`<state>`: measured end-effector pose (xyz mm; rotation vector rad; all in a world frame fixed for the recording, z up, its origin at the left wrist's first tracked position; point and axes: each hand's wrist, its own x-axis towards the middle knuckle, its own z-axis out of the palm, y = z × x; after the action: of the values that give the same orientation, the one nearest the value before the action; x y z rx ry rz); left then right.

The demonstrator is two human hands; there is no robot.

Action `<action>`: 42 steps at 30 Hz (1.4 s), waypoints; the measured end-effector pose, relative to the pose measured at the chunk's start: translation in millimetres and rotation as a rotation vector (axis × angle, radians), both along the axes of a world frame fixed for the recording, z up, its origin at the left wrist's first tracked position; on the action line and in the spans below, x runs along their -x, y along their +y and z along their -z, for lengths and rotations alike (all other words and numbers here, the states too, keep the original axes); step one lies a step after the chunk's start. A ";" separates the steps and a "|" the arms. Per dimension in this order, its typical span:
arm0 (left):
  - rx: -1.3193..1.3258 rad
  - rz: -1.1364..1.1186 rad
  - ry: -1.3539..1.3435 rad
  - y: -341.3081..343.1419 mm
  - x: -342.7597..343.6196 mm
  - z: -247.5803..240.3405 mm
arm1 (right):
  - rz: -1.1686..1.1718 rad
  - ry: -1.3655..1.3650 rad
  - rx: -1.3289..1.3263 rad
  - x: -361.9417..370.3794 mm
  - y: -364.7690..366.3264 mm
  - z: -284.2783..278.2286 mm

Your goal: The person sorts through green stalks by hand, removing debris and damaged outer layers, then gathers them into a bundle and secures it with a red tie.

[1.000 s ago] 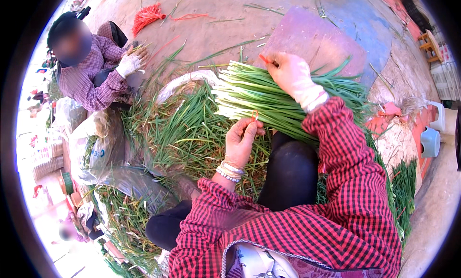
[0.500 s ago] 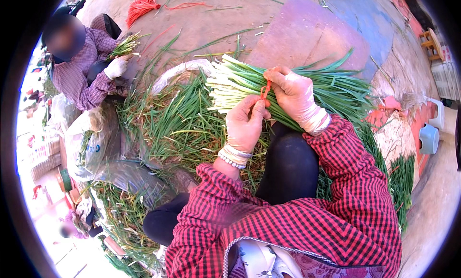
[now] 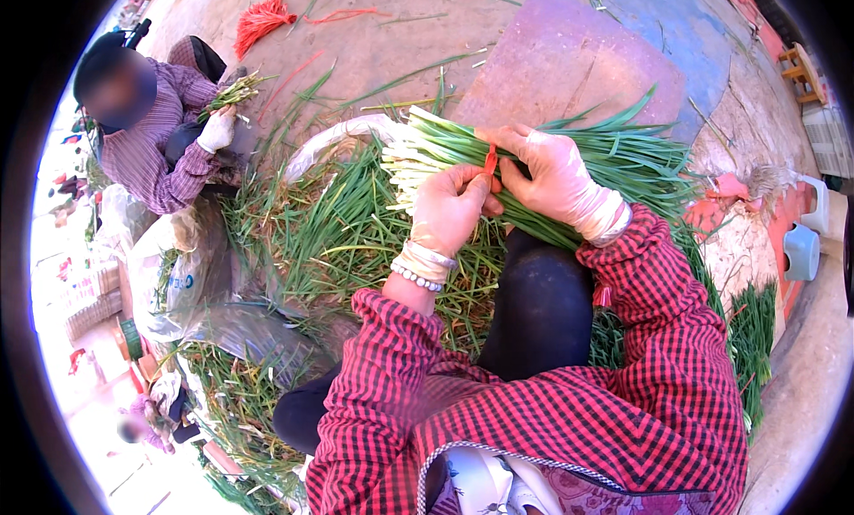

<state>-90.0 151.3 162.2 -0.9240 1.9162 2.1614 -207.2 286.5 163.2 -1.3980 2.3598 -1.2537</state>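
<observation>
A thick bunch of Chinese chives (image 3: 623, 162) lies across my raised knee, white stem ends to the left and green leaves to the right. A red tie (image 3: 491, 159) goes round it near the middle. My left hand (image 3: 445, 214), in a thin pale glove with a bead bracelet at the wrist, pinches the tie at the bunch's near side. Gloved too, my right hand (image 3: 559, 179) is closed at the tie's right side, its index finger over the top of the stems. The fingertips partly hide the tie's ends.
Loose chives (image 3: 347, 239) cover the ground ahead, beside plastic sacks (image 3: 182, 266). A co-worker (image 3: 169, 115) sits at the far left holding a small bunch. Red ties (image 3: 263, 24) lie at the back. More chives (image 3: 753, 337) and a pale blue stool (image 3: 801, 253) are on the right.
The red tie, a loose loop between my fingers before, now sits closer against the stems. My right hand has turned, its fingers now lower and nearer the bunch. My left hand has shifted slightly left.
</observation>
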 end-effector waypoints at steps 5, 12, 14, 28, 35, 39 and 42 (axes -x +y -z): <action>0.024 -0.013 -0.072 -0.7 9.6 -2.1 | -0.067 0.124 -0.052 -0.6 -1.6 -2.9; 0.063 0.016 -0.062 1.1 1.9 -9.7 | 0.097 0.010 0.022 -5.7 -6.5 3.4; 0.780 0.018 0.203 8.5 -5.6 -19.1 | 0.137 -0.062 0.158 -8.3 -3.5 7.7; 1.504 0.060 0.528 -4.6 23.9 -56.0 | 0.148 0.038 0.549 -8.1 28.0 -51.0; 1.220 0.250 0.283 3.0 12.7 5.4 | 0.196 -0.064 0.479 -10.8 45.7 -0.3; 1.329 0.627 0.148 -0.1 13.2 -57.9 | 0.190 -0.115 0.442 -21.4 57.7 1.8; 1.590 0.865 0.167 23.1 29.5 -85.0 | 0.161 -0.080 0.431 -31.5 66.6 -1.1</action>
<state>-119.5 174.4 247.2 0.1948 3.0453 0.0119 -175.8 353.0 164.3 -1.2403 2.2742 -1.9138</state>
